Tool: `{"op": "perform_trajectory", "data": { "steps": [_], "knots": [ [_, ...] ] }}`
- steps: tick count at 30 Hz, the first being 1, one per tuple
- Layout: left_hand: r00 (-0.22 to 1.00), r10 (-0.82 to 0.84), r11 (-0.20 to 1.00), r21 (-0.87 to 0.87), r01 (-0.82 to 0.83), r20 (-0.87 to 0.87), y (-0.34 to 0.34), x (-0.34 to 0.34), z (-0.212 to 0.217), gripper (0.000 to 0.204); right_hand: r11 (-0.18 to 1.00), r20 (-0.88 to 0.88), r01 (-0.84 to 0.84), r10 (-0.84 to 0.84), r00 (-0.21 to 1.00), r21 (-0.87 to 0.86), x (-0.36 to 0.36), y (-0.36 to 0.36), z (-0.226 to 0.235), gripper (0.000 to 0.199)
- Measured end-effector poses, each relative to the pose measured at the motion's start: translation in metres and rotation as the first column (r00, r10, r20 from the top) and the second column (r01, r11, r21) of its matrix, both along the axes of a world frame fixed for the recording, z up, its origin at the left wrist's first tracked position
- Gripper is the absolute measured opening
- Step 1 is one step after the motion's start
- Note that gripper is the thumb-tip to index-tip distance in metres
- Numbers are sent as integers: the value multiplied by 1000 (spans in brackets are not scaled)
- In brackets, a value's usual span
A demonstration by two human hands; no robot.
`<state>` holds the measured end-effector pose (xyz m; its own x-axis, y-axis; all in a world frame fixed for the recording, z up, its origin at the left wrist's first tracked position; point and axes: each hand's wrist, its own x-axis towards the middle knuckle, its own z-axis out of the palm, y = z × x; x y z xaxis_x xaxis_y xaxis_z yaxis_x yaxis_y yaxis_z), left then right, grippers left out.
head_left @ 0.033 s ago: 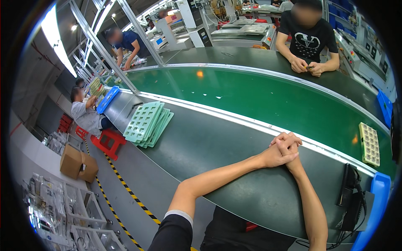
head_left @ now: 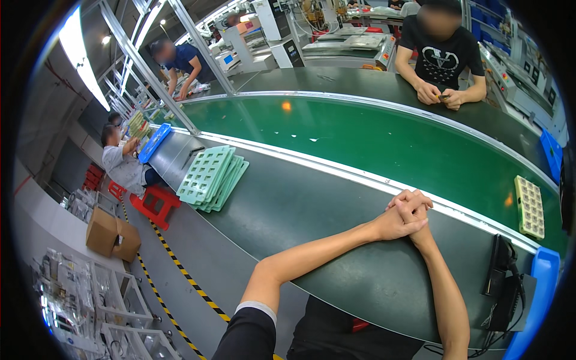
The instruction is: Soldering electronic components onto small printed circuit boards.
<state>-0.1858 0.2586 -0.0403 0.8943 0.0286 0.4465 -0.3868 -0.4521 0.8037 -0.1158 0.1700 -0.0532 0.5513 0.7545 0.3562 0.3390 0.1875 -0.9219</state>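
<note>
My left hand (head_left: 391,222) and my right hand (head_left: 418,207) are clasped together with fingers interlaced and hold nothing. They rest on the dark green worktable (head_left: 300,210), just short of the pale rail along the green conveyor belt (head_left: 372,138). Both forearms lie on the table. A stack of light green cell trays (head_left: 211,177) lies well to the left of my hands. A yellow-green cell tray (head_left: 529,207) lies on the belt to the right.
A black device (head_left: 501,270) with cables and a blue bin (head_left: 543,288) sit at the table's right end. Across the belt a person in a black shirt (head_left: 441,54) handles a small part. Other people work far left beside a red stool (head_left: 155,204) and cardboard boxes (head_left: 111,237).
</note>
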Motion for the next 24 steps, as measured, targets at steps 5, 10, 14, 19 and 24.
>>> {"op": "perform_trajectory", "data": {
  "steps": [5,10,14,19,24],
  "knots": [
    [1000,-3,1000,18,3,15,0,0,-1,42,1000,-32,-2,2,999,-7,1,0,-3,31],
    [1000,-9,1000,-8,9,9,1,1,-3,42,1000,-49,-7,7,999,4,0,0,-1,30],
    [1000,-8,1000,-18,9,11,0,2,-5,42,1000,-82,-7,8,997,12,0,0,-2,31],
    [1000,-10,1000,-13,10,26,1,2,-5,43,1000,-103,-13,13,995,7,-2,0,0,31],
    [999,2,999,35,-3,39,2,3,-6,44,1000,-129,-11,12,992,7,-3,-1,3,24]
  ]
}}
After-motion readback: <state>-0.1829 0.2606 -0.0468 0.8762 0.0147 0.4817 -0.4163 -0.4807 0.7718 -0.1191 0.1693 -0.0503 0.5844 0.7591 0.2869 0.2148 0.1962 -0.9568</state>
